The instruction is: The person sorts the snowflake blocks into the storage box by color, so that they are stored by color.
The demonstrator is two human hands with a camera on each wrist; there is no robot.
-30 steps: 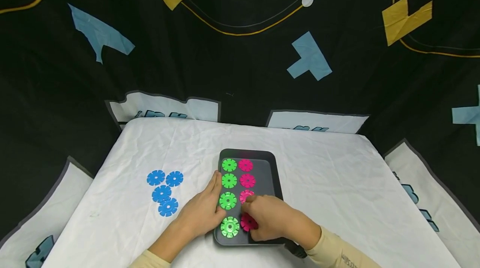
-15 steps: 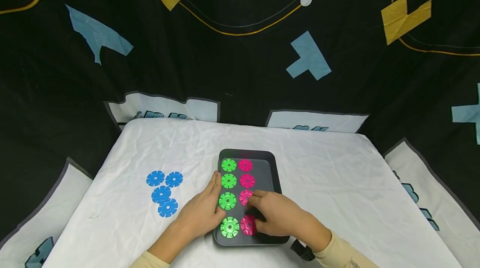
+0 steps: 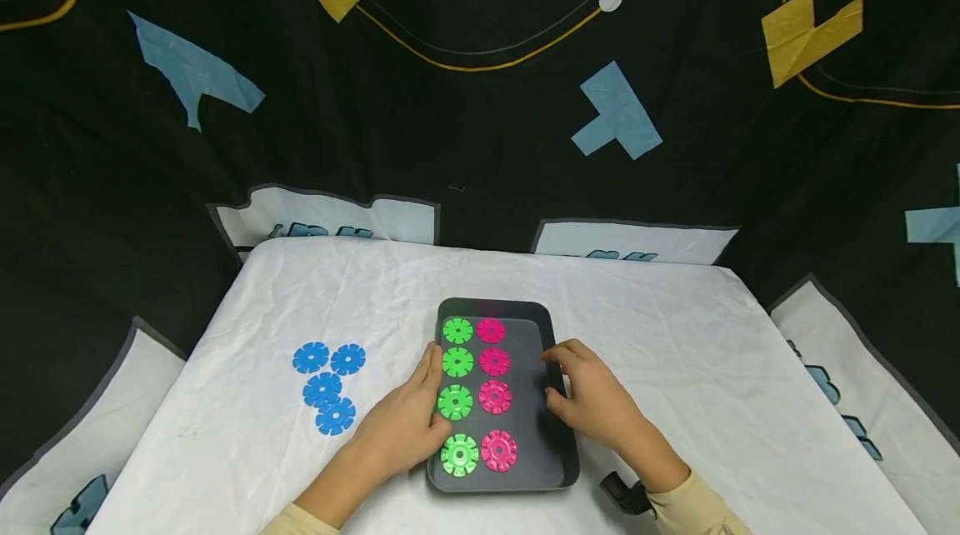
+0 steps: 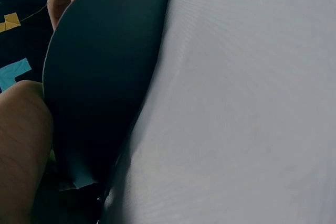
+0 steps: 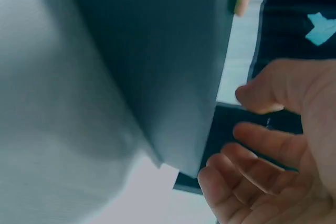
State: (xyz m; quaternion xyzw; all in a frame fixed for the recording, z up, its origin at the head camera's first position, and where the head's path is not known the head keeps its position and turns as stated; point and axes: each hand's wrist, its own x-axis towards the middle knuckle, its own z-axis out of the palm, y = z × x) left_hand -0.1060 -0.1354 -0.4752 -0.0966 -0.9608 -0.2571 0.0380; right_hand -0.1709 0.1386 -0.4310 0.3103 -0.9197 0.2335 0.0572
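My left hand (image 3: 405, 420) holds the left side of a dark grey baking tray (image 3: 532, 427). Its thumb lies over the rim and its fingers run along the edge; their grip is partly hidden. Inside the tray, several green notched discs (image 3: 457, 362) form a column at the left, beside a column of several pink notched discs (image 3: 495, 362). At the tray's right rim hovers my right hand (image 3: 596, 393), holding nothing. Its thumb and fingers stand apart, loosely bent, in the right wrist view (image 5: 268, 156). The left wrist view shows the tray's outer wall (image 4: 105, 66) close up.
Left of the tray, several blue notched discs (image 3: 322, 388) lie on the white tablecloth (image 3: 675, 335), some overlapping. A black device (image 3: 626, 493) sits by the right wrist. Behind the table hangs a black backdrop (image 3: 465, 135) with blue and yellow shapes.
My right hand has let go of the nearest pink disc and moved right and away to the tray's rim. That disc now lies fully visible. The left hand stays put.
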